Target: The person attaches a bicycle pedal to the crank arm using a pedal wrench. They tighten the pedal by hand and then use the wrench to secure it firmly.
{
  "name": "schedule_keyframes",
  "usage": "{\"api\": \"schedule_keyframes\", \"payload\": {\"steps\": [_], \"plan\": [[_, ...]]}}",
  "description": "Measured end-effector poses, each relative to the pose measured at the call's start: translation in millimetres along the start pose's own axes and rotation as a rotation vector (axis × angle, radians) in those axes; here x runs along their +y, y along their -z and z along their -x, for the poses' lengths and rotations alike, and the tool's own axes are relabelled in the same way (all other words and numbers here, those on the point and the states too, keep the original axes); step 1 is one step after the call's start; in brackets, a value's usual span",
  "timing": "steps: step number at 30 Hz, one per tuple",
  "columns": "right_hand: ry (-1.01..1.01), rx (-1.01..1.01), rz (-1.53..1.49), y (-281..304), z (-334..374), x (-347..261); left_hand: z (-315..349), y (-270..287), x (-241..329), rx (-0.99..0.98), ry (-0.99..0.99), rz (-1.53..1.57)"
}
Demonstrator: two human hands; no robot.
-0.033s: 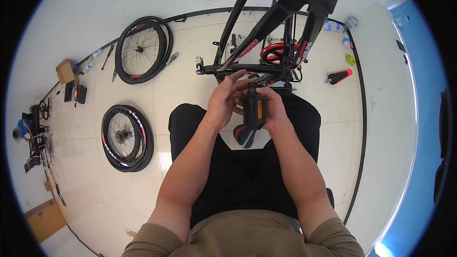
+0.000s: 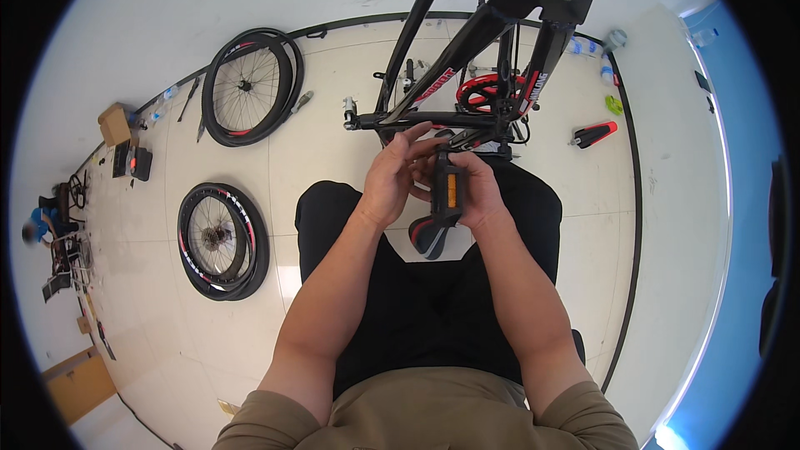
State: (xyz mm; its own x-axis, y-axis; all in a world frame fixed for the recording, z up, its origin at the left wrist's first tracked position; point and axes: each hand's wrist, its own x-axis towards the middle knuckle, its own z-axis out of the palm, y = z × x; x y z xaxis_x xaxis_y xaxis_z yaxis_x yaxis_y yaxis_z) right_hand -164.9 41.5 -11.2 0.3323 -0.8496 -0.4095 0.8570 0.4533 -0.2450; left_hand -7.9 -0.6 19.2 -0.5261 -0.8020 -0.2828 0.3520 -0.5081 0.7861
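My right hand (image 2: pixel 481 190) is closed round a black bicycle pedal (image 2: pixel 439 192) with an orange reflector (image 2: pixel 452 191), held between my knees. My left hand (image 2: pixel 392 175) is at the pedal's other side, fingers spread and some fingertips against it near its axle; the far fingers are partly hidden. Just beyond stands a black bicycle frame (image 2: pixel 442 83) without wheels, with red and white markings. Behind its tubes shows a red chainring (image 2: pixel 479 93). A dark rounded thing with a red edge (image 2: pixel 427 240) shows below the pedal; its kind is unclear.
Two pairs of wheels (image 2: pixel 242 87) (image 2: pixel 221 242) lie on the floor at left. Beyond them are an open cardboard box (image 2: pixel 115 123) and a black case (image 2: pixel 132 162). A black-and-red saddle-shaped thing (image 2: pixel 593 133) lies at right, plastic bottles (image 2: pixel 583 47) near the wall. A person (image 2: pixel 42 227) is far left.
The pedal has turned slightly about its axle, so it looks narrower and its reflector has shifted a little. Both hands stay almost in place.
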Motion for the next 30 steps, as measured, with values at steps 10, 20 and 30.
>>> {"api": "schedule_keyframes", "payload": {"steps": [10, 20, 30], "plan": [[0.029, 0.069, -0.009, -4, 1, -1, -2, 5, -4, -0.016, -0.030, -0.019], [0.010, 0.033, 0.012, 9, 0, -5, -3, 5, -3, -0.021, -0.034, -0.032], [-0.109, 0.038, -0.031, -9, 10, -12, -2, 6, -4, -0.021, -0.013, 0.001]]}}
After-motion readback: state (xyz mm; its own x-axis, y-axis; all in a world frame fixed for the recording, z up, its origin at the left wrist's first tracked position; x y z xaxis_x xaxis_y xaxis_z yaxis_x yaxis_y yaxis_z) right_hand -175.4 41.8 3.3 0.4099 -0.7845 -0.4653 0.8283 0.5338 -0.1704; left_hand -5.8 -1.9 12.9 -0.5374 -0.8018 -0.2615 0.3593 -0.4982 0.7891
